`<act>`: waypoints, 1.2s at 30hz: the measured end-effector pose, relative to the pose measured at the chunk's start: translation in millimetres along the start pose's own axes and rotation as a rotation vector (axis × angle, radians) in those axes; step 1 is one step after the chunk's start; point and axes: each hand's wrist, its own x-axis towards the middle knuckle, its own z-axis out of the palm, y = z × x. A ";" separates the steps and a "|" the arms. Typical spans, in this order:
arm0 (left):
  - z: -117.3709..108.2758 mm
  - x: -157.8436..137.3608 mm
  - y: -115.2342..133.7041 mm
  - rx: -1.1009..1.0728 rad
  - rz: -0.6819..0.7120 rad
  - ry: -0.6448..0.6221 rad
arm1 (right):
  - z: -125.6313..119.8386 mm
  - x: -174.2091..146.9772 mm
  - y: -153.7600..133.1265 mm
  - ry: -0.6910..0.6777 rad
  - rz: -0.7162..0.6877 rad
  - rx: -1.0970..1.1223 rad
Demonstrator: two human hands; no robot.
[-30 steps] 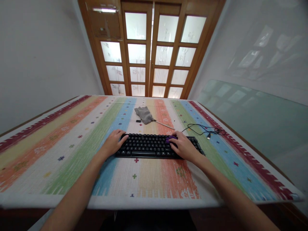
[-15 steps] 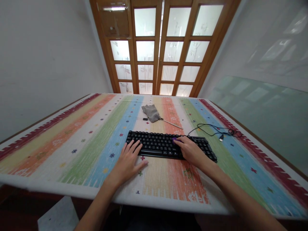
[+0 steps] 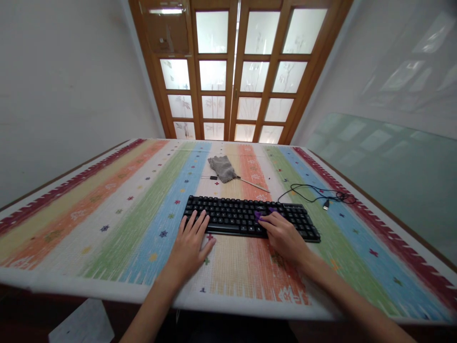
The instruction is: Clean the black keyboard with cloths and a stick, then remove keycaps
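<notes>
One purple cloth (image 3: pixel 258 216) pinched in right hand (image 3: pixel 284 237) | keyboard (image 3: pixel 228 220) beneath grip, apparently wiping step | left hand (image 3: pixel 191 244) spread, empty, left of grip | next stroke likely needs keyboard braced

A: Background items?
B: Grey cloth (image 3: pixel 223 169), thin stick (image 3: pixel 254 184) at its near-right corner, small black object (image 3: pixel 213 177) just beside, left.
A: Under them?
B: Striped tablecloth (image 3: pixel 143 214).
A: Behind?
B: Wooden doors (image 3: pixel 195 71), glass panes.
</notes>
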 end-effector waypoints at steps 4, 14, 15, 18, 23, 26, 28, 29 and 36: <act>-0.3 -0.4 -0.4 -0.011 -0.007 -0.014 | -0.6 -8.9 -4.3 0.062 -0.017 0.011; -1.5 -0.5 -0.7 -0.074 -0.012 -0.015 | -11.1 -22.4 -34.6 0.012 0.010 0.239; -1.3 -0.7 -0.7 -0.077 -0.013 -0.012 | -11.8 -23.0 -36.9 0.007 -0.001 0.265; -0.6 -1.8 -1.1 -0.077 -0.013 -0.007 | -16.1 -20.1 -39.6 0.016 -0.018 0.321; 0.5 -4.4 -2.0 -0.092 -0.016 0.020 | -26.7 5.8 -42.6 0.051 0.035 0.382; -1.0 -4.6 -3.0 -0.130 -0.061 0.065 | -25.8 32.2 -49.6 0.051 0.036 0.400; -3.0 -4.4 -4.9 -0.158 -0.131 0.115 | -20.3 52.7 -56.0 0.043 0.005 0.415; -4.2 -4.6 -6.3 -0.169 -0.174 0.149 | -16.2 63.7 -59.5 0.044 -0.013 0.426; -5.1 -11.4 -16.5 -0.257 -0.389 0.228 | 32.1 138.9 -86.3 -0.001 -0.161 0.414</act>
